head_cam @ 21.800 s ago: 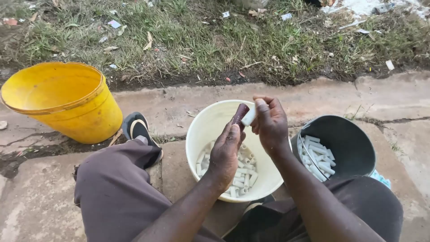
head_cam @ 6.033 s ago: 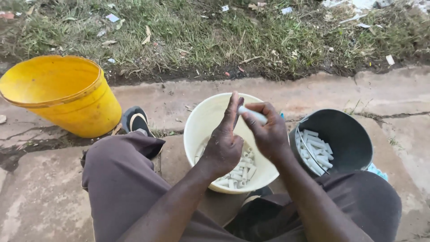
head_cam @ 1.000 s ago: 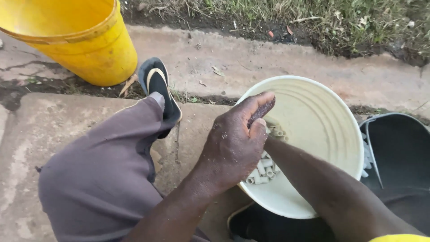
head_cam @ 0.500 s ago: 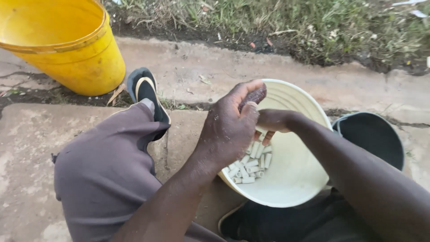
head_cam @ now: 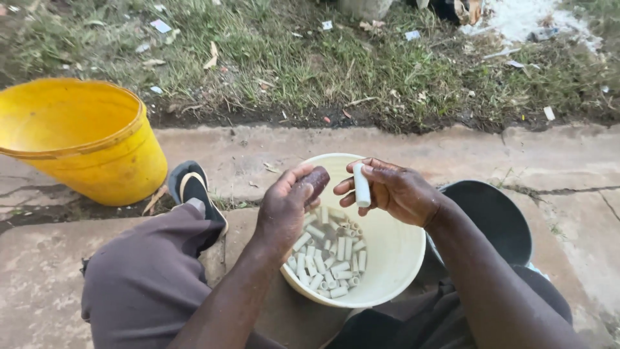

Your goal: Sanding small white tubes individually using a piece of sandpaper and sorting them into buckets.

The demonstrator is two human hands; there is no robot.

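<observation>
Two hands meet over a cream bucket (head_cam: 394,258) that stands on a worn concrete slab (head_cam: 39,271) outdoors, between the seated person's knees. Beyond the slab runs a cracked concrete kerb (head_cam: 452,152), and past that a strip of dark soil and patchy grass (head_cam: 290,58) scattered with dry leaves and scraps of paper. A yellow bucket (head_cam: 90,148) sits at the left edge of the kerb, well apart from the cream one, and a dark shoe (head_cam: 190,187) rests between them beside the grey trouser leg (head_cam: 148,278). A black bucket (head_cam: 497,220) stands just beside the cream bucket on the right, partly hidden by the forearm. The left hand (head_cam: 284,207) is closed around a dark reddish piece (head_cam: 315,181), gripped between thumb and fingers above the bucket's near rim. The right hand (head_cam: 397,190) pinches a short white tube (head_cam: 361,184) upright between its fingertips, close to the left hand but not touching it. Many more short white tubes (head_cam: 326,258) lie heaped in the bottom of the cream bucket. Compared with half a second earlier, the right hand has come up out of the bucket with the tube in view, the view has widened to take in more grass, and the black bucket shows more fully.
</observation>
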